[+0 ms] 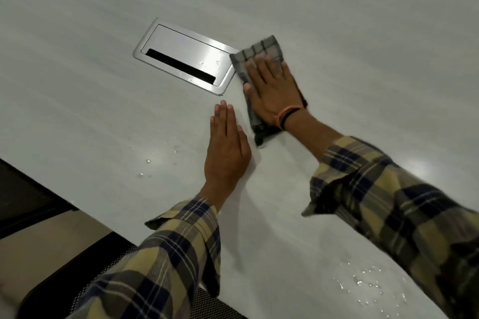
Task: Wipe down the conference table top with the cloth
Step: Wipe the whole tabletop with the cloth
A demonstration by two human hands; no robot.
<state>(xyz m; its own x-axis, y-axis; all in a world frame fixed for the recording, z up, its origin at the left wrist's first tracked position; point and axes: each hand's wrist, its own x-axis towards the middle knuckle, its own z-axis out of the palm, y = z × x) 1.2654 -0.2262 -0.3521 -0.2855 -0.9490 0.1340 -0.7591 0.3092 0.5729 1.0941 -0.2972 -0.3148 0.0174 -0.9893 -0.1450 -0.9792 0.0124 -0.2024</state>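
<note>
1. The right hand (272, 90) lies flat, fingers straight and spread, pressing a folded grey checked cloth (259, 59) onto the pale grey desk (337, 21); its grip is fully open, holding the cloth only by downward pressure.
2. The cloth sits just right of a brushed-metal cable hatch (185, 55) set flush in the desk, one corner touching the hatch's rim.
3. The left hand (226, 147) rests palm down on the bare desk just beside the cloth, fingers straight and together, its grip open and holding nothing.
4. Water droplets (147, 168) bead on the desk left of the left hand, and more droplets (363, 285) lie under the right sleeve (401, 204).
5. Both sleeves are yellow-and-navy plaid; bands (287, 115) circle the right wrist.
6. A dark mesh chair (31, 194) shows past the desk edge.
</note>
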